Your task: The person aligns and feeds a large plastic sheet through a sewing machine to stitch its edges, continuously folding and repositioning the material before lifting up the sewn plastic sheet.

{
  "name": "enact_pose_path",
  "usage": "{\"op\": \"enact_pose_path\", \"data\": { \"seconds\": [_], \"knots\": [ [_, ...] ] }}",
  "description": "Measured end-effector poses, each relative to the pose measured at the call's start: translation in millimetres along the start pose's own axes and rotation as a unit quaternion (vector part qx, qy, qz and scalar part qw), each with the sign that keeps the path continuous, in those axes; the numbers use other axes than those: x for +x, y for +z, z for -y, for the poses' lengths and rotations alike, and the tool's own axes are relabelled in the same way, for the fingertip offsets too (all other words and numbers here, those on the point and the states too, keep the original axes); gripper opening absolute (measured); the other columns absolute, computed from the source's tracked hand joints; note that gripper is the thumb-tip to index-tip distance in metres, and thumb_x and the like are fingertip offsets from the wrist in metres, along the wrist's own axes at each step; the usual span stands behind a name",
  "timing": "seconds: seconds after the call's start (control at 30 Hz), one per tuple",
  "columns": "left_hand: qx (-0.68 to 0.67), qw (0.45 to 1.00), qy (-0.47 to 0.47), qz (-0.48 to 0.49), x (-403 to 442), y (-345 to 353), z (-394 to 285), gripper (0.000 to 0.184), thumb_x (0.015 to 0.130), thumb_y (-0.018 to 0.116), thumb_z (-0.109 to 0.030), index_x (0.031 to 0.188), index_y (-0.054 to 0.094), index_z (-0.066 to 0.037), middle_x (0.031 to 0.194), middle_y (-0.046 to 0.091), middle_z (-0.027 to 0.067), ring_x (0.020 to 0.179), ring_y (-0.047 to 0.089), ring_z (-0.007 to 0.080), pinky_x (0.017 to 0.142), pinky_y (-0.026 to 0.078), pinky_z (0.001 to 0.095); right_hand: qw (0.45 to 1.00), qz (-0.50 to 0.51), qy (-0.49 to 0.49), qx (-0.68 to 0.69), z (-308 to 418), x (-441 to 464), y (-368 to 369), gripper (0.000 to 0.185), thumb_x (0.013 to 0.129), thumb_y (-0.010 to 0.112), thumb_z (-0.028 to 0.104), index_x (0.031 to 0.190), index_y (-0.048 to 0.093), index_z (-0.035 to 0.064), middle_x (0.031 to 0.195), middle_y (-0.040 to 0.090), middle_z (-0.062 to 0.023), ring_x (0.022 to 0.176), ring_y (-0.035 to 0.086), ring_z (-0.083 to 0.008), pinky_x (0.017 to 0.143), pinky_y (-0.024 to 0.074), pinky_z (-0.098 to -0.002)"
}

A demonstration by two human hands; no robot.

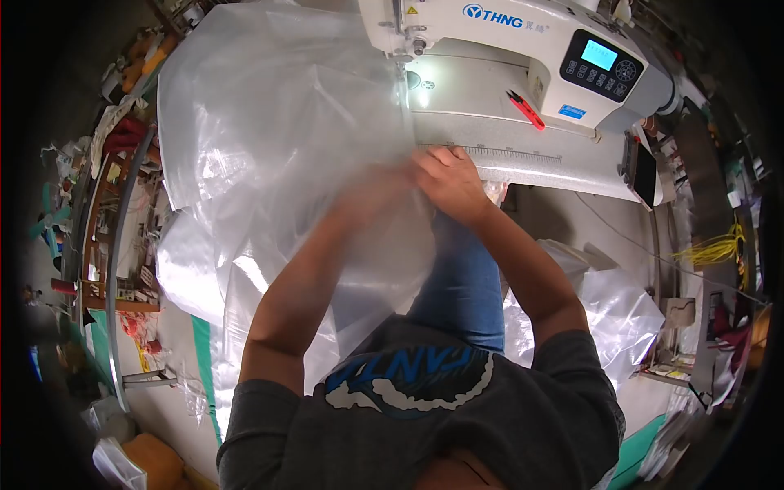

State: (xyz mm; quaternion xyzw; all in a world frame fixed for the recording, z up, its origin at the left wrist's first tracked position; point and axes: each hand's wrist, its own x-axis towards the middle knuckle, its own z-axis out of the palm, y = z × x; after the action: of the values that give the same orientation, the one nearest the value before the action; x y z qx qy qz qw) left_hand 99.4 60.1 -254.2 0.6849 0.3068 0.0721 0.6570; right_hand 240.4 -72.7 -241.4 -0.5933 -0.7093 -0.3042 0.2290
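A large sheet of clear plastic (278, 106) covers the left side of the sewing table and hangs down over its front edge. My right hand (449, 175) is at the table's front edge, its fingers curled on the plastic's right edge. Beside it on the left, my left hand (388, 181) is smeared by motion and partly behind the plastic, so its fingers cannot be made out. The white sewing machine (490, 33) stands beyond both hands, its needle area lit and the plastic's edge running beside it.
Red thread snips (525, 110) lie on the machine bed. A ruler strip (506, 153) runs along the table's front. A dark phone-like device (643, 171) is at the right end. More plastic (616, 314) lies low on the right, and yellow strands (719, 247) hang at far right.
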Motion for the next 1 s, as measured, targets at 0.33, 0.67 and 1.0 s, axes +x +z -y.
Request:
{"op": "enact_pose_path", "data": {
  "seconds": [0.33,0.67,1.0],
  "knots": [
    [0.488,0.786,0.326,-0.193,-39,20,-50,0.024,0.088,0.054,-0.015,0.109,0.065,-0.009,0.112,0.065,0.0092,0.109,0.060,0.0235,0.093,0.044,0.0479,0.996,-0.059,-0.057,0.037,0,-4,1,0.021,0.068,0.064,0.017,0.087,0.065,0.0072,0.081,0.051,0.0003,0.080,0.050,-0.0164,0.065,0.0380,-0.0325],
    [0.554,0.755,0.282,-0.209,9,-14,-23,0.023,0.092,0.052,-0.020,0.112,0.062,-0.014,0.123,0.060,0.0044,0.119,0.053,0.0231,0.103,0.027,0.0608,0.999,-0.033,-0.003,0.012,8,25,25,0.018,0.074,0.060,0.017,0.088,0.063,0.0052,0.082,0.053,-0.0018,0.078,0.050,-0.0182,0.067,0.0377,-0.0330],
    [0.386,0.847,0.346,-0.115,106,-62,-34,0.019,0.090,0.053,-0.014,0.109,0.052,-0.011,0.102,0.065,0.0087,0.092,0.062,0.0335,0.086,0.041,0.0469,0.990,0.114,0.079,-0.016,-30,68,41,0.016,0.079,0.060,0.020,0.087,0.065,0.0076,0.079,0.056,-0.0006,0.083,0.054,-0.0177,0.072,0.0389,-0.0361]
  ]
}}
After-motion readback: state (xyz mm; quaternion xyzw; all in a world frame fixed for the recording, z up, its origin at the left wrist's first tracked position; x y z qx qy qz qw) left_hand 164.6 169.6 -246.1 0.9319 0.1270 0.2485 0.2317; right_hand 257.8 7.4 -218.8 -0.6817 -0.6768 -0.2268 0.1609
